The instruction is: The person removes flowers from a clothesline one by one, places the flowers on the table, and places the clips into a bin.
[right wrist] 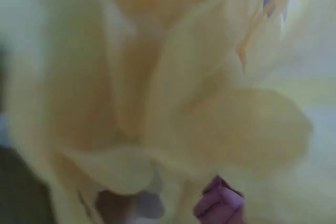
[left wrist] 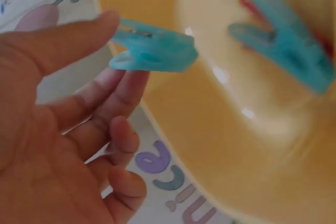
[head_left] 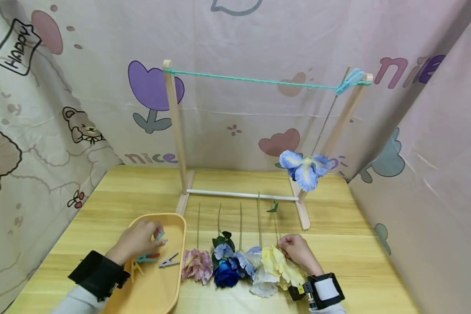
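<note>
My left hand pinches a light-blue clothespin between thumb and fingers, above the yellow tray. Inside the tray lie another teal clothespin with red beneath it, a yellow clothespin and a grey-blue clothespin. My right hand has its fingers curled at the stem of a yellow flower, just above the bloom. Petals fill the right wrist view and cover most of that hand; only fingertips show low down.
A wooden frame carries a green string. From its right end a blue clothespin holds a blue iris upside down. Left of the yellow flower lie a pink flower, a blue rose and a white flower.
</note>
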Demonstrator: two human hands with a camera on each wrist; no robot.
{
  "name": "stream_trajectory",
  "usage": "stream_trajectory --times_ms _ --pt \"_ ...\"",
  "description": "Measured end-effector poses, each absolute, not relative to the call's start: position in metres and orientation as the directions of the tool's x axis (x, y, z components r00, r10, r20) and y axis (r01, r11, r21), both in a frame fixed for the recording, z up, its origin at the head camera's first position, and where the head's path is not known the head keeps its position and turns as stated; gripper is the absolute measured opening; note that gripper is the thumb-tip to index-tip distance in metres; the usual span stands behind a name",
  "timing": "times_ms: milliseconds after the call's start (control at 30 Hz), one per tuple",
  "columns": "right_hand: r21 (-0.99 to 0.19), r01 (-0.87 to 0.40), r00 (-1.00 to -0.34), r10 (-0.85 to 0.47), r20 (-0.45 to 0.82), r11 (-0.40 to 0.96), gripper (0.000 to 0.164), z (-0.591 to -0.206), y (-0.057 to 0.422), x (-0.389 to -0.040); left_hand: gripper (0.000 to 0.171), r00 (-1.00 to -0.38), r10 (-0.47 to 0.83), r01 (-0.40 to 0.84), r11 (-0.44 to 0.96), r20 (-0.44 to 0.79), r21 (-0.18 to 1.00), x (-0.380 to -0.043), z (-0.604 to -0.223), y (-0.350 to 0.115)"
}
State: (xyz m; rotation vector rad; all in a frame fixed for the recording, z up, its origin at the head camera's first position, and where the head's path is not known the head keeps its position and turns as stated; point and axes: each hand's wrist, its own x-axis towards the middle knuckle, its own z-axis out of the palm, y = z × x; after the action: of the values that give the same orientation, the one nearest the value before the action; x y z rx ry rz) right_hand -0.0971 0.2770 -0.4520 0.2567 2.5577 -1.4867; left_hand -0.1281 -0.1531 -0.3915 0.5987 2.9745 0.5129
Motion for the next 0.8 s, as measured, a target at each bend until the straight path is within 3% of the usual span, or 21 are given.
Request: stream_trajectory --times_ms 400,800 --pt "-0.778 0.225 -0.974 0.105 -0.203 0.586 0.017 -0.462 0.266 -0.098 0.029 -0.922 0.356 0.295 0.901 -0.152 0.319 -0.116 -0.414 -0.148" --pt "-0.737 0.182 -0.983 0.123 -0.134 0.651 0.013 -0.464 0.269 -0.095 0.03 -0.908 0.364 0.278 0.894 -0.206 0.352 -0.115 -0.42 -0.146"
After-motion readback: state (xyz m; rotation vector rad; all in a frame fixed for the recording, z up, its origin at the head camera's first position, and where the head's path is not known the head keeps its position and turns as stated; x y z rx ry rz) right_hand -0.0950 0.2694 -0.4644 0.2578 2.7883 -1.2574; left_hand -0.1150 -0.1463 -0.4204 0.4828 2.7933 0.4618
